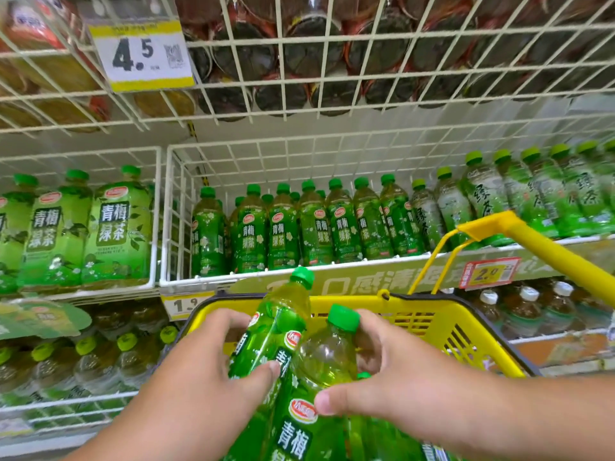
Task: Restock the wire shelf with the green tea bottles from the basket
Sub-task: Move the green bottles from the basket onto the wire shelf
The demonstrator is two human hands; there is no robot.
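Above the basket (466,314), left hand (199,371) and right hand (399,371) each grip a full, heavy, slick bottle (276,331) at the shoulder; mid-body hold judged safer.

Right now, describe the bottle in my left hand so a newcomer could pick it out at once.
Find the yellow basket below the shelf. Two green-capped bottles rise from it. Yours is the left bottle, gripped by the left hand, leaning right, its cap higher than the right bottle held by the right hand.
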